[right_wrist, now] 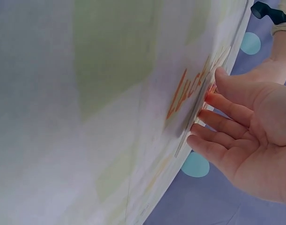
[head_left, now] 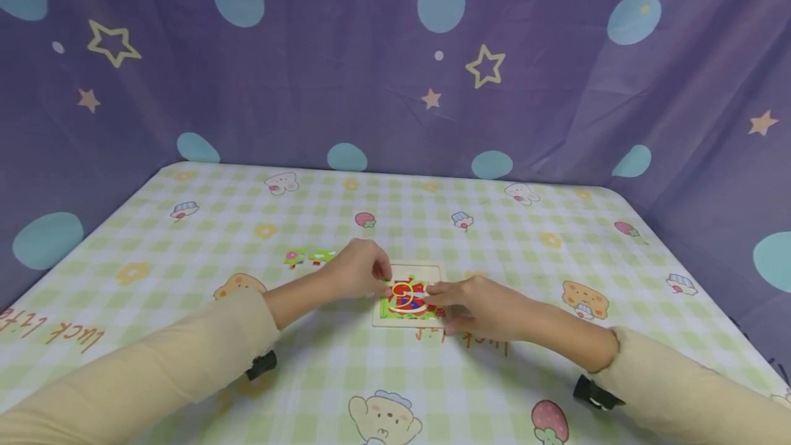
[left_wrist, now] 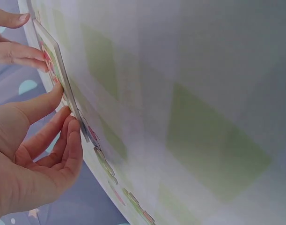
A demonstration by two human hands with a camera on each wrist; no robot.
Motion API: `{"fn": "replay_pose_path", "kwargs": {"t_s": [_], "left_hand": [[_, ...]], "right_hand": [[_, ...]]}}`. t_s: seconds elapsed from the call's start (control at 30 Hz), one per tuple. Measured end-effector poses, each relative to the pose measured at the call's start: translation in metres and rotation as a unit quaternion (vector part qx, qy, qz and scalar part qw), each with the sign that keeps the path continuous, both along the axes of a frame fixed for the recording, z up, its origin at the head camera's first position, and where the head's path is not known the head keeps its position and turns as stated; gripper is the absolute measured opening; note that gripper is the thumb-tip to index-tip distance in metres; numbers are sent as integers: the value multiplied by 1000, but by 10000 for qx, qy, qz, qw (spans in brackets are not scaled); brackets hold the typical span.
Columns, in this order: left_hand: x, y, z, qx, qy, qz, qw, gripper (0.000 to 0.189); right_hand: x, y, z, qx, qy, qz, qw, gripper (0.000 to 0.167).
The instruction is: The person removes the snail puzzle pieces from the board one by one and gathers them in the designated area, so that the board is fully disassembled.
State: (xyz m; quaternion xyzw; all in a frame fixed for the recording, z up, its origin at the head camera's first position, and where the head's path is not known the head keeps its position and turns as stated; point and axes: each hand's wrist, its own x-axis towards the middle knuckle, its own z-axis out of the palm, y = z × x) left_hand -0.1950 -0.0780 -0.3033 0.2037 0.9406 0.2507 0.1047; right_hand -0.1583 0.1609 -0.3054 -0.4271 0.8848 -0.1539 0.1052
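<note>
A small square jigsaw puzzle board (head_left: pixel 419 271) lies flat on the table, with a pale wooden frame and a red, yellow and green picture in it. At its left side is my left hand (head_left: pixel 358 270). In the left wrist view the thumb (left_wrist: pixel 57 91) touches the board's face and the other fingers bend loosely by its edge; no piece shows between them. My right hand (head_left: pixel 485 304) reaches in from the right. Its fairly straight fingers (right_wrist: pixel 227 126) touch the picture side, and its thumb is near the lower right edge. The hands partly hide the picture.
Several loose green puzzle pieces (head_left: pixel 295 257) lie on the cloth beyond the left hand, partly behind it. A green-and-white checked tablecloth (head_left: pixel 395 362) with cartoon prints covers the table. Behind it hangs a purple curtain (head_left: pixel 346 88) with stars and blue dots.
</note>
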Motion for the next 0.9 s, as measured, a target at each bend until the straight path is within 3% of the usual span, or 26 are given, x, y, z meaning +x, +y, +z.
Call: {"fn": "replay_pose_path", "kwargs": {"t_s": [0.13, 0.4, 0.63, 0.9], "left_hand": [[1, 0, 1, 1, 13, 40, 10000, 14], [-1, 1, 0, 31, -1, 8, 10000, 14], [-3, -1, -2, 41, 72, -123, 9999, 15], [-6, -1, 0, 57, -178, -93, 9998, 15]], "right_hand": [[1, 2, 1, 65, -60, -65, 9999, 44], [2, -10, 4, -86, 253, 371, 9990, 41], [2, -25, 3, 87, -27, 591, 9982, 49], [2, -28, 1, 213, -261, 688, 9971, 53]]}}
